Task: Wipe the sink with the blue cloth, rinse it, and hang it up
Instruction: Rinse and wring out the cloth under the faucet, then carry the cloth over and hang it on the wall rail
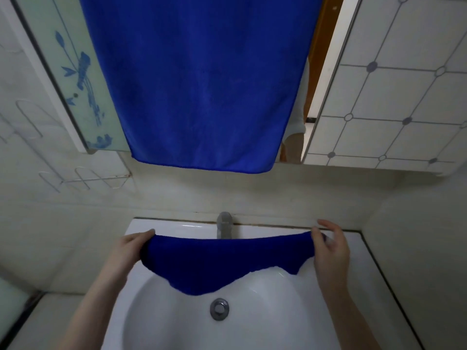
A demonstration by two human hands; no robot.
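Observation:
I hold a blue cloth (214, 263) stretched between both hands above the back of the white sink (265, 311). My left hand (131, 248) pinches its left corner and my right hand (331, 251) pinches its right corner. The cloth sags in the middle and hangs down into the basin, just above the metal drain (219, 309). A grey tap (223, 224) stands behind the cloth at the sink's back edge; its lower part is hidden by the cloth.
A large blue towel (202, 84) hangs in front of the mirror (300, 117) above the sink. A wire rack (83, 181) is fixed to the left wall. Patterned tiles (394, 97) cover the right wall.

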